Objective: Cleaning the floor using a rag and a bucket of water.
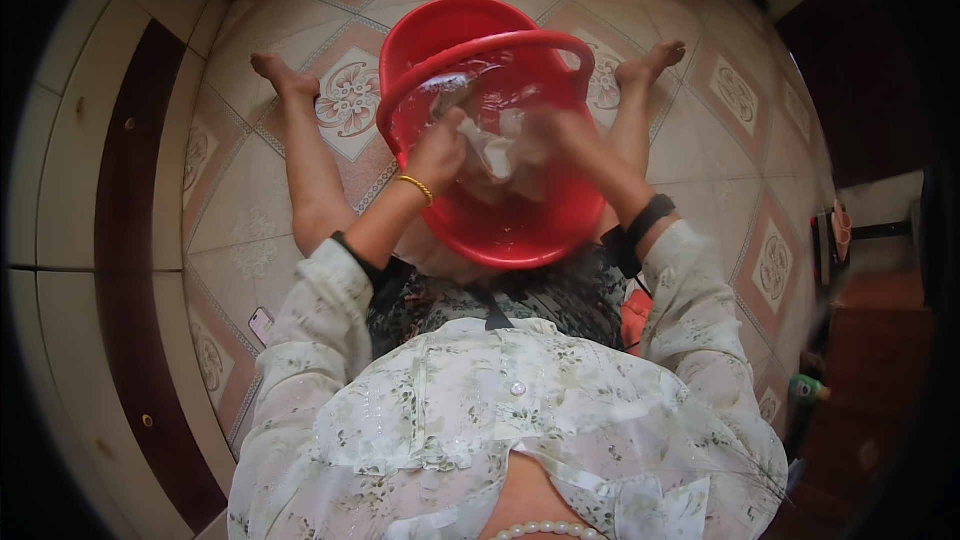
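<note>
A red plastic basin (515, 248) with water in it sits between my legs, and both my hands are inside its rim. My left hand (440, 154), with a gold bracelet at its wrist, is closed around part of a wet white cloth (494, 152). The cloth spreads across the middle of the basin, its outline partly blurred. My right hand (562, 142) is at the other side of the cloth, close against it. Motion smears its fingers, so its grip does not show.
Behind the water rises another red plastic curve (455, 15), perhaps a second basin. My bare feet rest on patterned floor tiles (350, 95) on either side. A phone (261, 325) lies on the floor at left, beside a pale cabinet (75, 340). A green bottle (806, 389) is at right.
</note>
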A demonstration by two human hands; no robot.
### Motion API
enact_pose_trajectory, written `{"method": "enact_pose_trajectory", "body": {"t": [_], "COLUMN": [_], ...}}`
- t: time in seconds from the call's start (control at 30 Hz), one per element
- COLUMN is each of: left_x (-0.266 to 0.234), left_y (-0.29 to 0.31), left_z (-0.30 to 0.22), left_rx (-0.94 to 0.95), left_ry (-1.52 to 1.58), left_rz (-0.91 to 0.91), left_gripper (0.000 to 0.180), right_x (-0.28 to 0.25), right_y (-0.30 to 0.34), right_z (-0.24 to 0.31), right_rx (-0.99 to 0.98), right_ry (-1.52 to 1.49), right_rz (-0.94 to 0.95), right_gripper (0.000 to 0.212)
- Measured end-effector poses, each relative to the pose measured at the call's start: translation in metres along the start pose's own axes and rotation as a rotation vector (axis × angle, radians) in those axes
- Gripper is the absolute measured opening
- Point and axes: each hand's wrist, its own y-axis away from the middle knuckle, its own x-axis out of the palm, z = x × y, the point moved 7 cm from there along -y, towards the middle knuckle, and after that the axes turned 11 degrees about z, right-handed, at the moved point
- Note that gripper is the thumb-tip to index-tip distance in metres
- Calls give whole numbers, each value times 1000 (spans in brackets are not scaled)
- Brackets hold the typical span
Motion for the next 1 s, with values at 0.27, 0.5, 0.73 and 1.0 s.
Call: {"method": "enact_pose_trajectory", "body": {"t": [0.27,0.5,0.73,1.0], "left_x": [46,63,46,10], "left_y": [20,-11,-13,-12], "left_z": [-2,60,53,-51], "left_rx": [-182,-270,-108,-26], "left_ry": [-601,-962,-54,117], "left_rz": [572,554,493,505], "left_gripper": [50,38,39,51], "right_x": [66,76,36,47], "right_y": [19,20,22,38], "right_z": [-25,-18,34,82], "right_rx": [242,131,155,-283], "right_ry": [1158,1244,1213,630], "right_rz": [621,547,196,249], "right_gripper": [57,45,22,74]}}
